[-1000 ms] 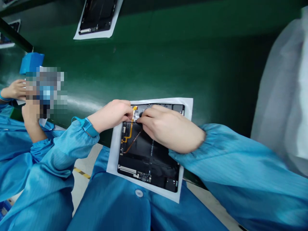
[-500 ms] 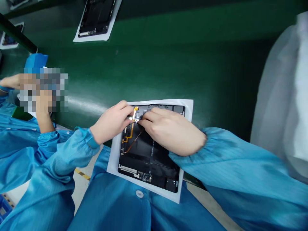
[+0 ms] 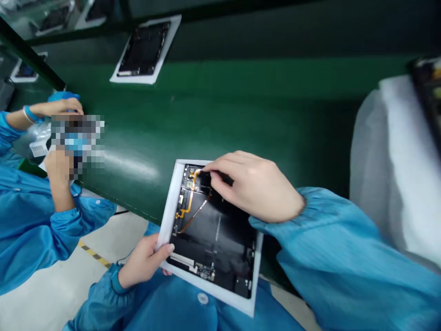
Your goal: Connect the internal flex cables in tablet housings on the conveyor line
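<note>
An opened black tablet [image 3: 217, 239] with its insides showing lies on a white sheet [image 3: 172, 202] at the near edge of the green belt, partly over my lap. An orange flex cable [image 3: 189, 197] runs down its left side. My left hand [image 3: 144, 262] grips the lower left corner of the sheet and tablet, thumb on top. My right hand [image 3: 251, 184] rests on the tablet's upper part, fingers curled and fingertips pressed on a dark part beside the cable's top end.
The green conveyor belt [image 3: 241, 105] runs across the view. A second open tablet on a white sheet [image 3: 144, 48] lies farther up the belt. A co-worker in blue sleeves [image 3: 31, 207] works at the left. A white covered stack [image 3: 396, 161] stands at the right.
My left hand has left the cable's top end and dropped to grip the tablet's lower left corner. My right hand stays at the top. The tablet has turned slightly.
</note>
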